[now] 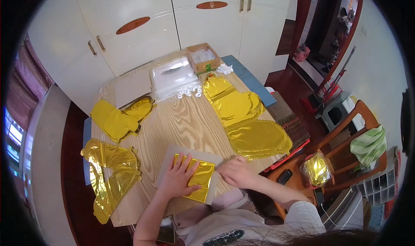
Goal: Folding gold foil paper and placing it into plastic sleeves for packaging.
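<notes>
At the near edge of the table, a folded gold foil sheet lies on a grey cardboard. My left hand rests flat on the foil with its fingers spread. My right hand is closed at the right edge of the cardboard, fingertips pressed together; whatever they pinch is too small to make out. A large flat gold foil balloon stretches along the table's right side. Two more deflated gold foil balloons lie on the left: one farther back, one nearer and hanging over the edge.
Toward the back of the table lie cardboard sheets, clear plastic bags and several small white rings. An open cardboard box holds white pieces. To the right, a wooden chair carries a wrapped gold bundle.
</notes>
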Demonstrator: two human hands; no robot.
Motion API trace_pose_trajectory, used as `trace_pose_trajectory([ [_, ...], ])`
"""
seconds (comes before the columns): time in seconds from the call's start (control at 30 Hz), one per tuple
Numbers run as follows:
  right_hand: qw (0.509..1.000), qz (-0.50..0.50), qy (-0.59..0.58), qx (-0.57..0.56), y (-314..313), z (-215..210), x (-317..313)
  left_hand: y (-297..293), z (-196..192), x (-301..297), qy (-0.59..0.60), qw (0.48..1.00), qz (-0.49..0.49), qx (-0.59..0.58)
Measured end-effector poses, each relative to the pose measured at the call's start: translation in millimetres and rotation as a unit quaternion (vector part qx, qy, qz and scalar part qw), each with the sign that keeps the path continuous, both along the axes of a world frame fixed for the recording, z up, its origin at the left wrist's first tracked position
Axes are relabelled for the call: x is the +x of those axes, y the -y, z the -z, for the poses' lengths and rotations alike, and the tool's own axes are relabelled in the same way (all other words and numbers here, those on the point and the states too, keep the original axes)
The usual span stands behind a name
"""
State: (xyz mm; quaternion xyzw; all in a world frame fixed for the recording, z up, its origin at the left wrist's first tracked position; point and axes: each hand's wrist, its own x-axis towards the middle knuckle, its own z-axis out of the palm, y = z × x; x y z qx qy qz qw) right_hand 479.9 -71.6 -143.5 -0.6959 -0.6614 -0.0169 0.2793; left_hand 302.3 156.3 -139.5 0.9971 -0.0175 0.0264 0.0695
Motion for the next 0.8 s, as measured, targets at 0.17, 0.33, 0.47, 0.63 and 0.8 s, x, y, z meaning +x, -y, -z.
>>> trace_pose_trajectory([
  [0.17, 0.997, 0.068, -0.040, 0.002, -23, -7, 7, -1, 0, -2, 0.009, 1.000, -0.004, -0.010],
  [0.33, 0.992, 0.111, -0.063, -0.022, -37, -7, -6, -2, 0, -2, 0.014, 1.000, -0.004, -0.005],
  [0.47, 0.972, 0.099, -0.210, -0.023, -44, 3, -6, -3, 0, -1, 0.021, 0.999, -0.007, -0.027],
  [0.63, 0.921, 0.108, -0.362, -0.094, -50, -11, -5, -4, 0, -3, 0.030, 0.999, -0.010, -0.033],
  [0.8, 0.928, 0.141, -0.340, -0.063, -53, -8, -11, -3, 0, -3, 0.043, 0.998, -0.008, -0.040],
])
